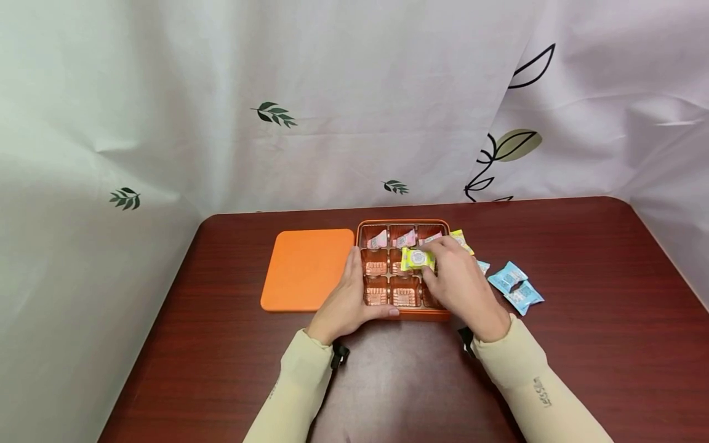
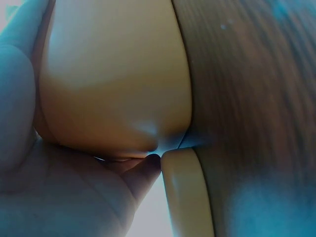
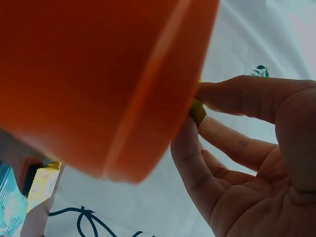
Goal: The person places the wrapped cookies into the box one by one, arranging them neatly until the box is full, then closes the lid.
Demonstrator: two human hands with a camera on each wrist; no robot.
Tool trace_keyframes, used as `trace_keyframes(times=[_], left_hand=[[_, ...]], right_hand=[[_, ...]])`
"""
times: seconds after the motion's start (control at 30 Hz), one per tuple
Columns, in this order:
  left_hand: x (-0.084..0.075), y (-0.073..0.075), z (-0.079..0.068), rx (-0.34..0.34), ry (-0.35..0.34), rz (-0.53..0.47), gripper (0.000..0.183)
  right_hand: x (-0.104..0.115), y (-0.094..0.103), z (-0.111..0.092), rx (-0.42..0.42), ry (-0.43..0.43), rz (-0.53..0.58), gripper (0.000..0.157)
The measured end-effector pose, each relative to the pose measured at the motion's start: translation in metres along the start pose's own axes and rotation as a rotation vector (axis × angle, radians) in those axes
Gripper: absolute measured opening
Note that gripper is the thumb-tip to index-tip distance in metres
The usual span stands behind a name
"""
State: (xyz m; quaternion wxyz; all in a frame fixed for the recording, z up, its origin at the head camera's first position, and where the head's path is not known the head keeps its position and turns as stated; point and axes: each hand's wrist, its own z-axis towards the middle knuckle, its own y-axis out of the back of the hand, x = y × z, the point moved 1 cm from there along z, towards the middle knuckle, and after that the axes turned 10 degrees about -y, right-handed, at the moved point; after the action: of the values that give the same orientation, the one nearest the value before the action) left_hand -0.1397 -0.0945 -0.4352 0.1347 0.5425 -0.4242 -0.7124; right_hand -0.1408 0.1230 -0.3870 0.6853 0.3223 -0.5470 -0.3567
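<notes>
- Right hand (image 1: 462,280) of mine pinches a yellow packet (image 1: 412,259) between thumb and forefinger, at the packet's right end; its left end is free.
- This packet is over the middle row of the box (image 1: 421,315), mostly above the right part of the centre compartment (image 1: 396,267). Whether it touches the dividers, I cannot tell.
- Its long axis runs roughly left to right, along the row, and it reaches leftward from my fingertips. I judge that this matters most: the printed face looks up, and a small turn of my wrist would set the packet across a divider.
- Left hand (image 1: 348,301) is at the near left corner of the box, its fingers laid along the left wall and its thumb along the near wall. It is apart from the packet, so my right hand is clearly the nearer one.
- Behind the yellow packet, three pink packets (image 1: 405,239) lie in the far row, one in each compartment.
- To the right of the box, partly behind my right hand, are another yellow packet (image 1: 462,241) and some blue packets (image 1: 524,297).
</notes>
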Motion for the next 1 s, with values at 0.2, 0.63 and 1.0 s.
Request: trace_keyframes(times=[0.2,0.63,1.0], left_hand=[[0.001,0.0,0.0,0.001,-0.007,0.0,0.138],[0.001,-0.001,0.002,-0.004,-0.019,-0.001,0.137],[0.003,-0.002,0.003,-0.012,-0.025,-0.001,0.136]], right_hand=[[0.005,-0.006,0.001,-0.008,0.023,-0.01,0.031],[0.012,-0.015,0.005,0.025,0.004,-0.043,0.03],[0.012,-0.021,0.006,0.053,0.014,-0.033,0.03]])
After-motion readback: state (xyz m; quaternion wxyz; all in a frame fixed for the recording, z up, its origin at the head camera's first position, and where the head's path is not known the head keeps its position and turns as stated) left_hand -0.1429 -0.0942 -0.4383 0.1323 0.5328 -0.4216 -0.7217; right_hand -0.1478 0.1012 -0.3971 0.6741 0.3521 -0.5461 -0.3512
